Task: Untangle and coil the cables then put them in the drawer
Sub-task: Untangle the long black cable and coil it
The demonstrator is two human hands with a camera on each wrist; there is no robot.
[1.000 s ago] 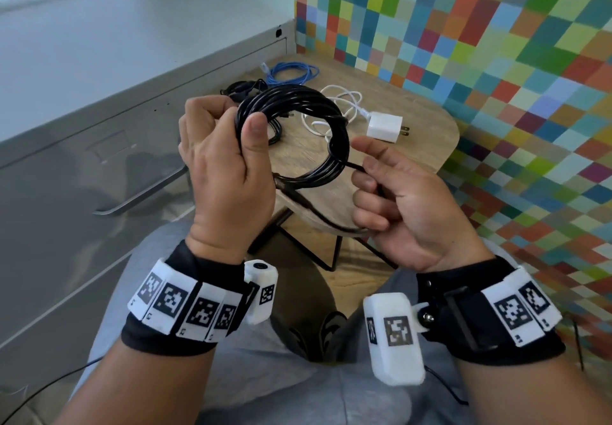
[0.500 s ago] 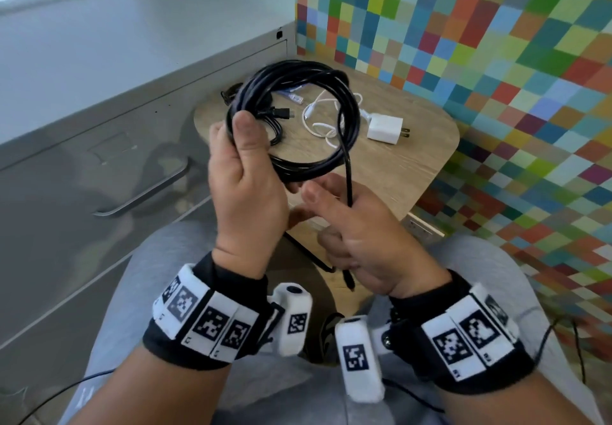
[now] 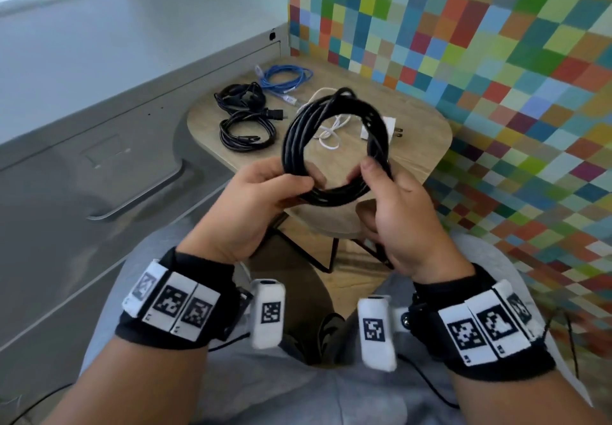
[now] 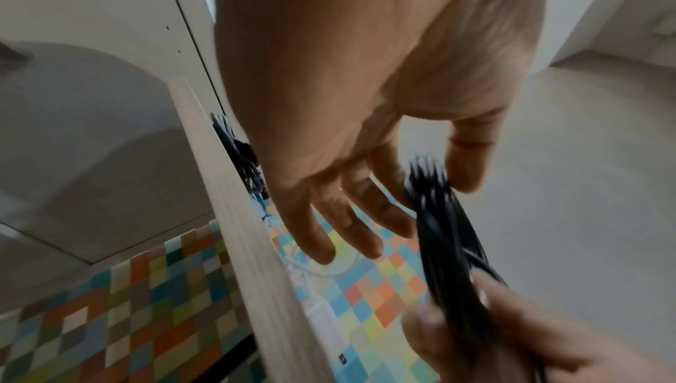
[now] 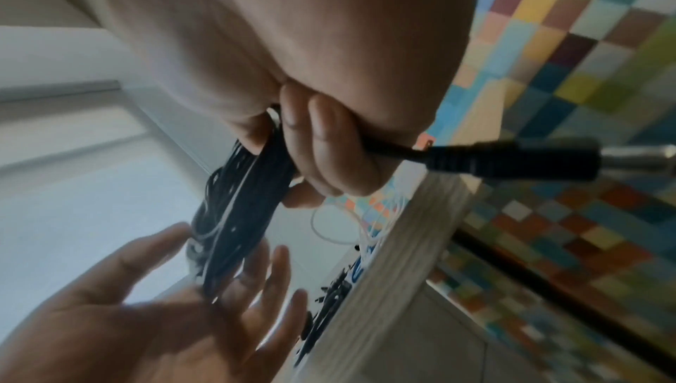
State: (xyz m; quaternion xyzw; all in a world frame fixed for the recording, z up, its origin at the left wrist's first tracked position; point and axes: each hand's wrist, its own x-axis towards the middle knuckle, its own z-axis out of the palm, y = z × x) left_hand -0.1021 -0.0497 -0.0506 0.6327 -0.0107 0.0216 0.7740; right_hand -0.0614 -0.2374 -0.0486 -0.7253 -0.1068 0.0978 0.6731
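Observation:
A black cable coil hangs as a tilted ring above the small wooden table. My left hand holds its lower left between the thumb and straight fingers; the left wrist view shows the thumb pressing the bundle. My right hand grips the ring's right side with curled fingers. The cable's loose end runs through that fist, and its black plug sticks out past the knuckles in the right wrist view. The grey drawer front on the left is closed.
On the table lie a blue cable, two black cable bundles and a white cable whose charger is mostly hidden behind the ring. The drawer handle is left of my left hand. A colourful tiled wall stands behind and to the right.
The coil has come down and tilted flatter. My left hand went from a fist round it to a thumb-and-fingers hold. My right hand moved up from the loose end onto the ring's right side.

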